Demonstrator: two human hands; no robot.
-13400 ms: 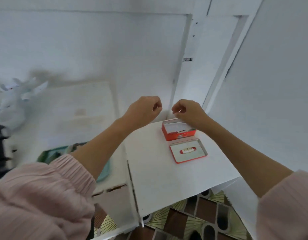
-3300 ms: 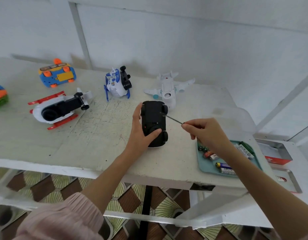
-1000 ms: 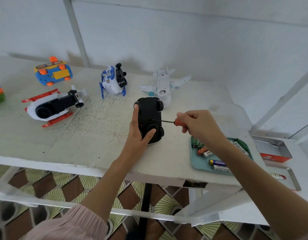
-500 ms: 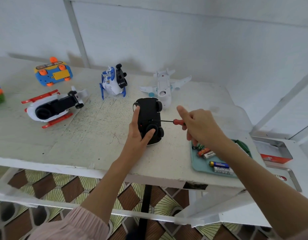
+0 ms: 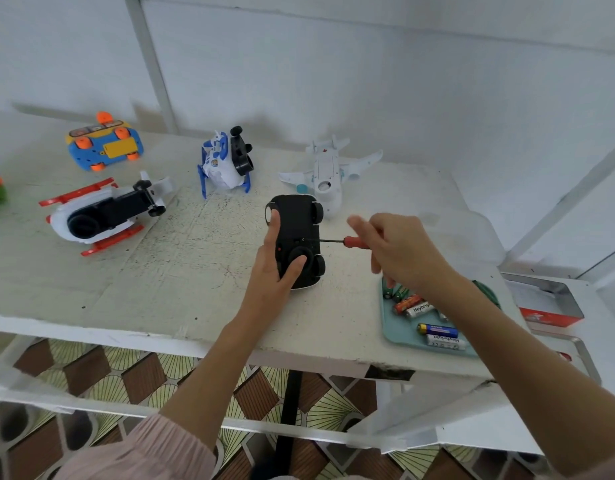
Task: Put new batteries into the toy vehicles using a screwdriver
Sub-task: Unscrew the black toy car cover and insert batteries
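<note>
A black toy car [image 5: 296,223] lies upside down in the middle of the white table [image 5: 181,271]. My left hand [image 5: 275,268] grips its left side, thumb on the underside. My right hand [image 5: 399,251] holds a small red-handled screwdriver [image 5: 333,240], with some fingers spread. The thin shaft points left and its tip meets the car's underside. A teal tray [image 5: 396,332] with several batteries [image 5: 437,330] sits by my right forearm.
Other toys lie upturned behind: a white plane [image 5: 328,171], a blue-white vehicle [image 5: 226,164], a white-red helicopter [image 5: 102,213], a blue-orange car [image 5: 103,143]. A red tin [image 5: 548,306] and its lid [image 5: 583,355] rest on the lower shelf at right.
My right hand has turned on the screwdriver and its fingers have spread over the last second. The car and my left hand stay put.
</note>
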